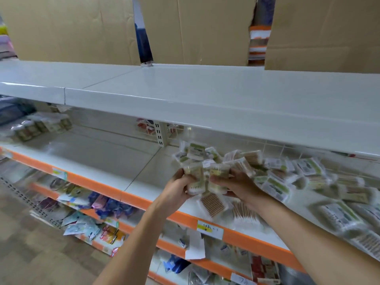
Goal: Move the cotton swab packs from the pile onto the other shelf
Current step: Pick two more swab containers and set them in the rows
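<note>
- Now I see my left hand [177,187] and right hand [236,185], fingers curled, gripping a bundle of clear plastic cotton swab packs [206,177].
- It hangs above the orange-edged white shelf [148,200], beside the pile [298,177].

Bare forearms, no sleeves; left hand [178,187], right hand [239,185].

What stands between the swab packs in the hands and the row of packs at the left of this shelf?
Nothing visible. Both hands, left hand and right hand, grip cotton swab packs; bare shelf surface lies between them and the row of packs.
</note>
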Action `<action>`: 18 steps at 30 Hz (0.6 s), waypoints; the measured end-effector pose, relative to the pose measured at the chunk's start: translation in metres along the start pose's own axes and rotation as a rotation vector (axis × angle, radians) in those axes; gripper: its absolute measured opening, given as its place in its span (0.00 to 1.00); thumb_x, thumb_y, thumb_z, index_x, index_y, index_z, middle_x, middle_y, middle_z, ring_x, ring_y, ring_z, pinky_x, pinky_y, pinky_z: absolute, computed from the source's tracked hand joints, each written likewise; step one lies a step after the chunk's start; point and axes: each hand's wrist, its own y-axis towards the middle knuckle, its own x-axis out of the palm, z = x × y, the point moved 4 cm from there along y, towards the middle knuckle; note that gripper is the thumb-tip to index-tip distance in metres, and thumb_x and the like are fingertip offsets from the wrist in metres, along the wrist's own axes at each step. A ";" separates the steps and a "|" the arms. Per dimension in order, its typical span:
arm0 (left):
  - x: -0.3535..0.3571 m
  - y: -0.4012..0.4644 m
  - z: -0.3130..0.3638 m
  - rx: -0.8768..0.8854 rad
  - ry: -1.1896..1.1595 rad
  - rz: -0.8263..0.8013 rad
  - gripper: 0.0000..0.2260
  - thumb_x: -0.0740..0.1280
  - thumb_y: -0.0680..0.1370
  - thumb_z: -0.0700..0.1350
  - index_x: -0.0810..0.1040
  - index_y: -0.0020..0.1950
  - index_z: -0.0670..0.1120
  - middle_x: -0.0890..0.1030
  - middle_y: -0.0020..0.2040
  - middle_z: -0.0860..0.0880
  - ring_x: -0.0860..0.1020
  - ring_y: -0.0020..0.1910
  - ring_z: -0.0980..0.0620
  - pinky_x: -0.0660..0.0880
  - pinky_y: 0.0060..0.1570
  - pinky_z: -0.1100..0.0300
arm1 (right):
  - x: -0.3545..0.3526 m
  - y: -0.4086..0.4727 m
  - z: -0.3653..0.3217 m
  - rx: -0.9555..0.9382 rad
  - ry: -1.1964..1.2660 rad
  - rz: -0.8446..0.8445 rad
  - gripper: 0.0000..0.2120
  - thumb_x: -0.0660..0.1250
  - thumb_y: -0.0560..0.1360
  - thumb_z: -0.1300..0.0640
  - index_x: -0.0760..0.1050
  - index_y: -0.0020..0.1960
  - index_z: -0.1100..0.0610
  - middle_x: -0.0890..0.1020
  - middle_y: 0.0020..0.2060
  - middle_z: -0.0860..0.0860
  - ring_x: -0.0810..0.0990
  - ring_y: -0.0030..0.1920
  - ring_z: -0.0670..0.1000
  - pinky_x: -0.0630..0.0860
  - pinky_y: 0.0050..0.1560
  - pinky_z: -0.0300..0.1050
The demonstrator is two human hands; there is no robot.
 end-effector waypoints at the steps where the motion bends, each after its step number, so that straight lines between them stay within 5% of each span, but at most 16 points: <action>1: -0.009 -0.001 0.004 0.008 0.010 0.013 0.22 0.68 0.68 0.36 0.74 0.63 0.39 0.79 0.58 0.35 0.79 0.56 0.37 0.74 0.59 0.37 | 0.007 0.004 -0.003 -0.004 -0.002 -0.016 0.21 0.82 0.64 0.48 0.82 0.55 0.49 0.87 0.49 0.48 0.87 0.49 0.49 0.84 0.47 0.46; 4: -0.040 -0.005 0.018 0.026 0.053 0.052 0.21 0.72 0.69 0.39 0.76 0.61 0.42 0.81 0.58 0.38 0.80 0.56 0.39 0.74 0.60 0.37 | 0.033 0.018 -0.011 0.007 -0.012 -0.063 0.16 0.81 0.65 0.52 0.83 0.52 0.50 0.88 0.47 0.51 0.87 0.47 0.49 0.83 0.42 0.44; 9: -0.095 -0.019 0.043 0.046 0.187 0.144 0.26 0.77 0.66 0.45 0.76 0.63 0.46 0.82 0.60 0.44 0.81 0.58 0.44 0.75 0.62 0.42 | 0.082 0.049 -0.018 0.015 -0.051 -0.088 0.25 0.81 0.57 0.48 0.83 0.52 0.55 0.87 0.43 0.51 0.84 0.45 0.54 0.77 0.47 0.51; 18: -0.205 -0.053 0.083 0.115 0.321 0.284 0.24 0.78 0.68 0.44 0.77 0.62 0.46 0.84 0.56 0.44 0.82 0.56 0.44 0.76 0.62 0.44 | 0.203 0.096 -0.022 -0.054 -0.152 -0.157 0.23 0.82 0.61 0.52 0.82 0.54 0.54 0.87 0.47 0.49 0.85 0.51 0.51 0.81 0.55 0.50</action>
